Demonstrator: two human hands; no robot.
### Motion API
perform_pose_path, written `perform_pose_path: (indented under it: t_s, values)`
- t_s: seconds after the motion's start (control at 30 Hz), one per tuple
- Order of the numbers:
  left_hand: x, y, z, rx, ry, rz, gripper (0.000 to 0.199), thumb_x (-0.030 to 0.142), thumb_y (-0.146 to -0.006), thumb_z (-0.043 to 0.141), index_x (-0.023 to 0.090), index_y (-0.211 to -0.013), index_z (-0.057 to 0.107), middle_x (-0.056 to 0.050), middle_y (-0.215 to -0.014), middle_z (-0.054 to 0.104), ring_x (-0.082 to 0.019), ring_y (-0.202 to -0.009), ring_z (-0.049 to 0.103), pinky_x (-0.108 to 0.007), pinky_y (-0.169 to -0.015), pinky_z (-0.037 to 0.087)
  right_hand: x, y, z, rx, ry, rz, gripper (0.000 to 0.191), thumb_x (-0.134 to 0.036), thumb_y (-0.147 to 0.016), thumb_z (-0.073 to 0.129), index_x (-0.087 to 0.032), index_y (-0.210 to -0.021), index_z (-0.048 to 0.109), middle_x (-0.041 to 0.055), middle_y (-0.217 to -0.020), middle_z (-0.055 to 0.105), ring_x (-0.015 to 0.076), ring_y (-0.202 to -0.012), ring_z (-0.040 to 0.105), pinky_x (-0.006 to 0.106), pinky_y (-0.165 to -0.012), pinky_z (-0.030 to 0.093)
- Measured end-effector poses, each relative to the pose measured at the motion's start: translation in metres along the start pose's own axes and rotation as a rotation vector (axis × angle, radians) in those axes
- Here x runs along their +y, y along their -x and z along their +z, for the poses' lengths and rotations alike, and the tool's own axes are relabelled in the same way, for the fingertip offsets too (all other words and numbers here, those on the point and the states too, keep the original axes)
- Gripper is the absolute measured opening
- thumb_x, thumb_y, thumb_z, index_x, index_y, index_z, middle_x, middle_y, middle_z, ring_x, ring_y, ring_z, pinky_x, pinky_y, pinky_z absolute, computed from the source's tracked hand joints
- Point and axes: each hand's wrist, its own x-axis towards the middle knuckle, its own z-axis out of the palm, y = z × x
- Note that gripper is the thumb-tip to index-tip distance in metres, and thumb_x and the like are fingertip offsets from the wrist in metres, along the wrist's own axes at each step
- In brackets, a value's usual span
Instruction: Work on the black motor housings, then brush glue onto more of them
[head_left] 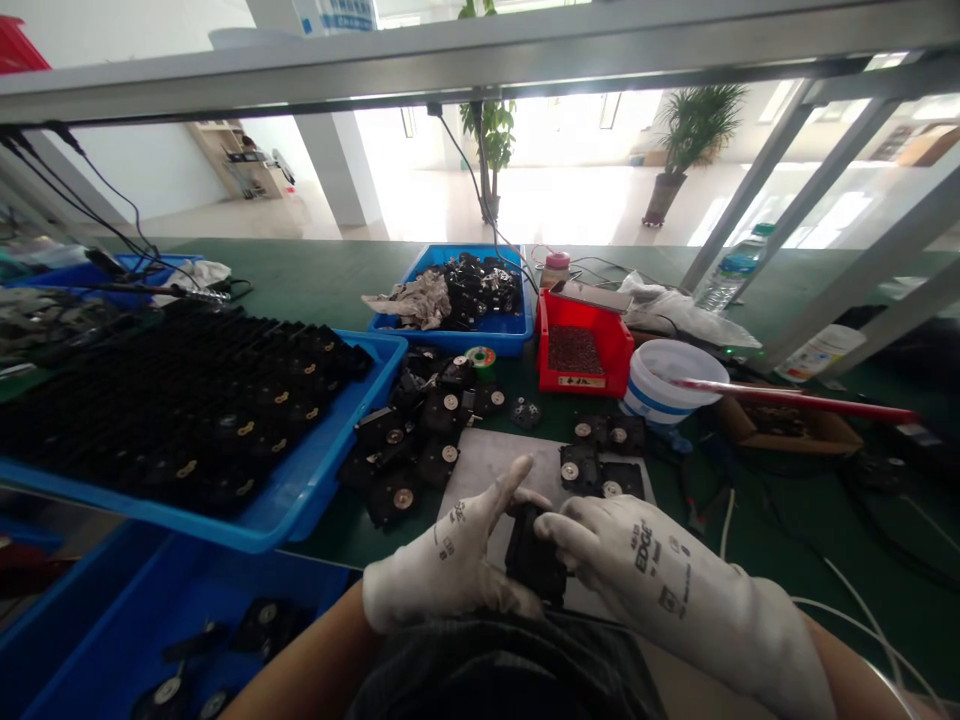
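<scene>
Between my two gloved hands, close to my body, is a black plastic housing [537,560]. My left hand [465,555] grips its left side, thumb raised and the other fingers around it. My right hand [611,550] has its fingers bent onto the housing's upper right; whether they pinch some small part is hidden. Below lies a grey mat [484,460]. More black housings with round metal pieces sit at the mat's right rear, one of them a black unit [577,470]. A loose pile of similar black units [431,410] lies left of the mat.
A large blue tray [300,520] full of black parts stands at left, with a blue bin [67,640] below. Behind are a blue tray [420,340], a red bin of screws [547,375] and a white bucket [652,385]. A metal shelf beam [480,60] crosses overhead.
</scene>
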Motion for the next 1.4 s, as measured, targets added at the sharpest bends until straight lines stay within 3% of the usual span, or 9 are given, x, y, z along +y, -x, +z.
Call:
perform_pose_path:
  t_s: [0.23,0.37,0.53,0.67,0.87,1.03,1.13,1.23,1.4]
  values:
    - [0.008,0.003,0.003,-0.016,0.01,0.027,0.139,0.028,-0.064,0.102,0.034,-0.171,0.014,-0.014,-0.146,0.066,-0.035,-0.135,0.064,-0.047,-0.116,0.049,-0.009,0.009,-0.009,-0.008,0.007,-0.011,0.049,0.001,-0.088,0.05,-0.019,-0.13,0.065,0.0129,-0.104,0.077,0.0256,-0.084,0.076,0.037,-0.072,0.064]
    - [0.015,0.005,0.004,-0.038,-0.017,0.039,0.138,0.025,-0.064,0.102,0.035,-0.171,0.014,-0.013,-0.145,0.067,-0.035,-0.133,0.065,-0.046,-0.115,0.05,-0.01,0.017,-0.004,-0.037,-0.011,0.015,0.046,-0.002,-0.087,0.055,-0.02,-0.128,0.065,0.0131,-0.103,0.077,0.025,-0.079,0.075,0.035,-0.066,0.063]
    - [0.02,0.008,0.005,-0.041,-0.052,0.1,0.137,0.022,-0.064,0.102,0.038,-0.17,0.015,-0.011,-0.145,0.067,-0.034,-0.131,0.067,-0.043,-0.113,0.051,-0.015,0.013,-0.007,0.005,-0.104,0.007,0.041,-0.004,-0.09,0.053,-0.021,-0.126,0.064,0.0131,-0.111,0.079,0.0253,-0.094,0.078,0.034,-0.077,0.066]
    - [0.019,0.009,0.006,-0.06,-0.058,0.132,0.131,0.023,-0.07,0.099,0.039,-0.17,0.015,-0.011,-0.146,0.067,-0.033,-0.131,0.067,-0.042,-0.113,0.052,-0.022,0.0,-0.019,0.043,-0.01,-0.028,0.033,-0.001,-0.087,0.049,-0.02,-0.108,0.067,0.0106,-0.092,0.08,0.0223,-0.07,0.076,0.029,-0.057,0.062]
    - [0.02,0.007,0.007,-0.053,-0.052,0.072,0.131,0.023,-0.07,0.099,0.035,-0.17,0.014,-0.013,-0.147,0.065,-0.033,-0.133,0.065,-0.045,-0.114,0.051,-0.026,-0.003,-0.007,-0.2,-0.016,0.104,0.038,-0.003,-0.081,0.057,-0.019,-0.113,0.07,0.0122,-0.099,0.079,0.026,-0.068,0.076,0.034,-0.059,0.063]
    - [0.018,0.009,0.004,-0.082,0.026,0.084,0.128,0.03,-0.069,0.1,0.029,-0.17,0.021,-0.015,-0.147,0.065,-0.033,-0.133,0.065,-0.044,-0.115,0.05,-0.014,0.014,-0.014,-0.302,-0.388,0.287,0.045,-0.01,-0.09,0.06,-0.024,-0.133,0.066,0.0106,-0.12,0.074,0.0256,-0.102,0.075,0.036,-0.088,0.062]
    - [0.018,0.01,-0.001,-0.064,0.015,0.121,0.131,0.033,-0.068,0.101,0.029,-0.17,0.019,-0.016,-0.147,0.064,-0.034,-0.132,0.065,-0.045,-0.116,0.049,-0.003,0.017,-0.022,-0.25,-0.648,0.555,0.054,-0.03,-0.094,0.068,-0.024,-0.146,0.054,0.0093,-0.118,0.072,0.0219,-0.098,0.072,0.03,-0.084,0.06]
    - [0.021,0.012,-0.005,-0.071,-0.027,0.195,0.129,0.037,-0.07,0.099,0.031,-0.17,0.019,-0.015,-0.145,0.066,-0.035,-0.136,0.062,-0.048,-0.12,0.045,0.0,0.008,-0.02,-0.283,-1.046,0.704,0.058,-0.054,-0.096,0.068,-0.017,-0.14,0.057,0.0092,-0.105,0.071,0.0211,-0.089,0.068,0.029,-0.074,0.057]
    - [0.021,0.022,0.004,-0.008,-0.135,0.066,0.112,0.046,-0.078,0.092,0.026,-0.168,0.029,-0.019,-0.166,0.046,-0.04,-0.152,0.045,-0.053,-0.125,0.039,-0.013,-0.002,-0.003,-0.257,-1.442,0.854,0.06,-0.064,-0.091,0.074,-0.016,-0.127,0.068,0.0081,-0.105,0.073,0.0246,-0.1,0.07,0.035,-0.088,0.057]
